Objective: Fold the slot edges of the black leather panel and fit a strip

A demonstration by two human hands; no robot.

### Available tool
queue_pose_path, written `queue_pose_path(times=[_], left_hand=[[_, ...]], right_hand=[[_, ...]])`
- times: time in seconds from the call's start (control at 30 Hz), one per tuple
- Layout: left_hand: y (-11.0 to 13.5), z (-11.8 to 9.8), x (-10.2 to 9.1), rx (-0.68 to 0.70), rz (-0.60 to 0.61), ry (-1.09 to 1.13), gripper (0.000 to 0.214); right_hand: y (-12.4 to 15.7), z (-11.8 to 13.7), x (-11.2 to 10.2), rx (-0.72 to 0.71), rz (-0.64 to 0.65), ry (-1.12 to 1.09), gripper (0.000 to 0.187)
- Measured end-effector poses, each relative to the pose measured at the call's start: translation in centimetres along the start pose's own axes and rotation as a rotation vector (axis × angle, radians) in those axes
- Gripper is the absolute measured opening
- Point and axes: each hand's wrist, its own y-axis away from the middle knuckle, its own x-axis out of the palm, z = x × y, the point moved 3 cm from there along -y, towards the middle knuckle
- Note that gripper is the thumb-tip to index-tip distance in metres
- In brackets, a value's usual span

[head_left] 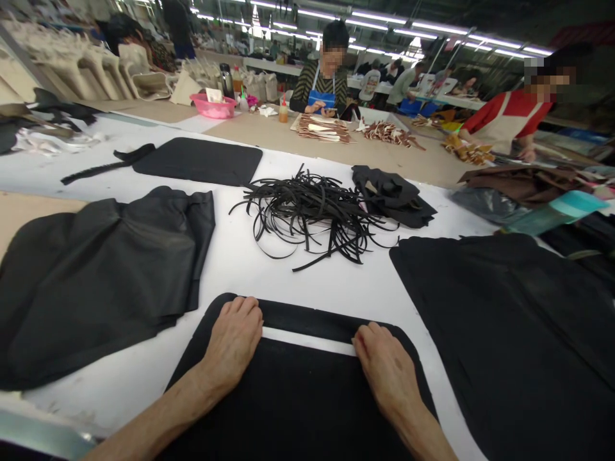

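Observation:
A black fabric panel (298, 397) with rounded corners lies on the white table right in front of me. Near its far edge runs a white strip (307, 341), with a folded black band (307, 318) beyond it. My left hand (233, 342) rests on the panel's far left part, fingers curled down over the band's left end. My right hand (387, 371) lies on the far right part, fingertips bent at the strip's right end. Both hands press on the fabric; the fingertips are tucked out of sight.
A heap of thin black strips (312, 214) lies mid-table. Black leather pieces lie at left (96, 275), at right (509, 320) and further back (202, 160). Dark folded pieces (389, 195) sit behind the heap. Two people work across the far table; a pink basin (214, 105) stands there.

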Motion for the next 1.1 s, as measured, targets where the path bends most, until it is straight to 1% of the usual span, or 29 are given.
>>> queue_pose_path(times=[0.1, 0.2, 0.27, 0.33, 0.4, 0.5, 0.57, 0.6, 0.77, 0.93, 1.0, 1.1], left_hand=[[0.0, -0.1, -0.1, -0.022, 0.012, -0.005, 0.022], [0.0, -0.3, -0.1, -0.037, -0.002, -0.020, 0.019], [-0.1, -0.5, -0.2, -0.048, -0.030, -0.043, 0.015], [0.0, -0.8, -0.2, -0.022, -0.074, -0.075, 0.017], [0.1, -1.2, 0.1, 0.077, -0.090, -0.109, 0.021], [0.6, -1.7, 0.9, 0.294, -0.040, -0.154, 0.022], [1.1, -1.9, 1.3, 0.386, -0.009, -0.202, 0.024], [1.3, -2.0, 1.5, 0.408, 0.001, -0.234, 0.026], [2.3, -2.7, 1.4, 0.402, 0.018, -0.398, 0.039], [3.0, -3.7, 1.3, 0.391, -0.078, -0.521, 0.047], [3.0, -4.1, 1.3, 0.383, -0.096, -0.553, 0.049], [2.5, -5.1, 1.4, 0.385, -0.052, -0.594, 0.055]], right_hand=[[-0.2, -0.1, -0.3, 0.024, 0.056, -0.025, 0.020], [-0.3, -0.2, -0.4, 0.043, 0.086, -0.067, 0.020], [-0.4, -0.3, -0.4, 0.052, 0.103, -0.096, 0.019], [-0.4, -0.3, -0.5, 0.061, 0.116, -0.114, 0.019], [-0.4, -0.3, -0.6, 0.069, 0.126, -0.119, 0.019], [-0.5, -0.2, -0.7, 0.079, 0.131, -0.117, 0.019], [-0.5, -0.1, -0.8, 0.081, 0.125, -0.117, 0.019], [-0.5, -0.1, -0.9, 0.079, 0.120, -0.119, 0.019], [-0.7, -0.2, -0.8, 0.090, 0.127, -0.144, 0.019], [-0.8, -0.3, -0.7, 0.065, 0.109, -0.117, 0.019], [-0.8, -0.2, -0.7, 0.057, 0.096, -0.091, 0.019], [-0.6, -0.1, -0.7, 0.054, 0.079, -0.064, 0.019]])
